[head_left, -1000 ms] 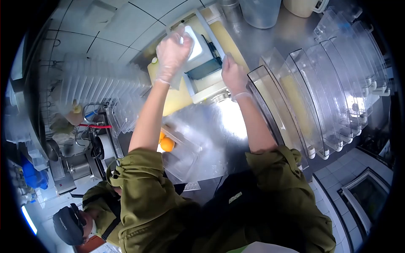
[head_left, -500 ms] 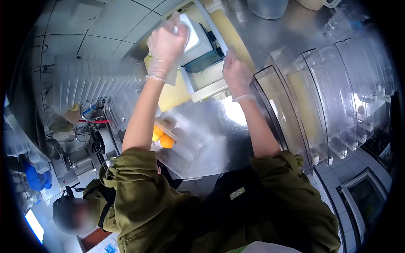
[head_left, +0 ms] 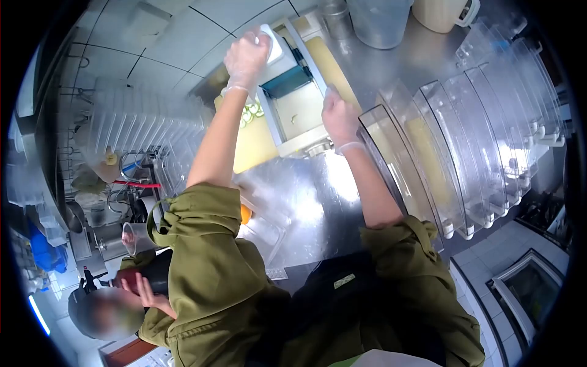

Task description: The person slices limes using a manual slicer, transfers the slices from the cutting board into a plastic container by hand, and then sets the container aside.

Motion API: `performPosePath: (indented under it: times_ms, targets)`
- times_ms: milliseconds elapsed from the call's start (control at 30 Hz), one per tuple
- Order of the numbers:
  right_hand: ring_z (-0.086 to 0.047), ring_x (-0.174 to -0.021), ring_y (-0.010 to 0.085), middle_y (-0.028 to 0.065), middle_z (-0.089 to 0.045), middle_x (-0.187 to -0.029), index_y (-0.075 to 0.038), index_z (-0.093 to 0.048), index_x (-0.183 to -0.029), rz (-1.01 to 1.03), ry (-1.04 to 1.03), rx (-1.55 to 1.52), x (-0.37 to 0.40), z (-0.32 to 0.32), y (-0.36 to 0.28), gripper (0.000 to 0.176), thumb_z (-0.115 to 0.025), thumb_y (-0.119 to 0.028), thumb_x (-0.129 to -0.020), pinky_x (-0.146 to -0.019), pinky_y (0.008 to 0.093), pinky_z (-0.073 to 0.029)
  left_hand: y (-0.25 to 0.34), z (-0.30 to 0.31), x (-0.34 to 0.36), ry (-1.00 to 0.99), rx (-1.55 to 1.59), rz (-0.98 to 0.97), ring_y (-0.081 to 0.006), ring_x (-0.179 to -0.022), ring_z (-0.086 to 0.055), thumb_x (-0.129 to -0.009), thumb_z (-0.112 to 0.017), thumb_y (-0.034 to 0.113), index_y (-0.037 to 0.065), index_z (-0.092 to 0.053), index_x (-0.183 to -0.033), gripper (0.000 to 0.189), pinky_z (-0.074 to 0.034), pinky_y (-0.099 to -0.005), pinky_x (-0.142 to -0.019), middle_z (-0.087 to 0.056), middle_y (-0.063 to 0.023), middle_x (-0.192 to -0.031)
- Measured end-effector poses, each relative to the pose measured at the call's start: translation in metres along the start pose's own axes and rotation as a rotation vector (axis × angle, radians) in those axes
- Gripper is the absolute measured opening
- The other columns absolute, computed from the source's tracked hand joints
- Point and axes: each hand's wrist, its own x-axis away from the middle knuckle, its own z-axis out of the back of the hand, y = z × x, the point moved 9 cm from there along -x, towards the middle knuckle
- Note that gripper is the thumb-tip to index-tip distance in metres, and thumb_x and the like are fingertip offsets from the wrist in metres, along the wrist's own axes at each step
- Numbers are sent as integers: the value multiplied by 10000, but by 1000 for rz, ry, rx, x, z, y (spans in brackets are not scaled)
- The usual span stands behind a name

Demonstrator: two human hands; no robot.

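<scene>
A metal-framed slicer (head_left: 301, 113) lies over a yellow cutting board (head_left: 254, 147). My left hand (head_left: 247, 58), in a clear glove, is closed on the handle of a white pusher block (head_left: 280, 60) at the slicer's far end. A dark teal plate (head_left: 287, 82) sits just nearer than the block. Green-edged pale slices (head_left: 252, 112) lie on the board left of the frame. My gloved right hand (head_left: 340, 119) is closed around the slicer's right edge near its front; the fingertips are partly hidden.
A clear tray (head_left: 263, 235) with an orange fruit (head_left: 245, 214) stands near my left forearm. Clear upright bins (head_left: 428, 153) line the right. Jugs (head_left: 379, 21) stand at the back. At lower left another person (head_left: 143, 293) holds a dark object and a clear cup (head_left: 139, 237).
My left hand and the white block have moved slightly up along the slicer, exposing more of its bed and the slices. The other person's hands have come into view.
</scene>
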Motion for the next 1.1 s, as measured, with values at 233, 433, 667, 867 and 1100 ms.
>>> performPosePath:
  times_ms: [233, 433, 667, 867, 1100]
  targets:
    - [-598, -778, 450, 220, -638, -804, -165, -583, -1128, 7, 10, -87, -4, -1, 4, 305, -394, -299, -929, -740, 543, -472, 50, 13, 65, 781, -78, -330, -367, -1035, -528, -753, -564, 245, 102, -664, -1010, 310, -430, -474, -915, -590, -142, -1100]
    - [-609, -694, 429, 220, -624, -728, -104, -623, -1036, 21, 111, 8, -3, 4, 0, 320, -390, -301, -941, -657, 528, -490, 42, -4, 46, 886, -83, -450, -303, -988, -556, -679, -610, 254, 143, -648, -991, 334, -463, -427, -856, -605, -65, -1035]
    - [-599, -612, 430, 219, -595, -625, -88, -635, -903, 126, 254, 39, -12, 10, 2, 239, -452, -242, -913, -604, 532, -486, 33, -15, -30, 897, -104, -395, -293, -1022, -530, -677, -609, 293, 131, -641, -968, 335, -467, -442, -834, -610, -52, -1009]
    - [-599, -624, 434, 218, -601, -647, -78, -620, -851, 72, 195, 10, -7, 7, 0, 208, -472, -220, -892, -597, 535, -484, 19, -11, -66, 456, -134, -375, -301, -1163, -495, -801, -521, 463, 175, -612, -1147, 459, -437, -437, -927, -558, -89, -1242]
    - [-597, -661, 448, 226, -614, -694, -90, -613, -833, 66, 183, -1, -10, 3, 4, 238, -456, -257, -897, -632, 549, -481, 12, 3, -39, 300, -63, -171, -329, -977, -617, -814, -506, 501, 147, -645, -1079, 464, -495, -434, -814, -651, -134, -1057]
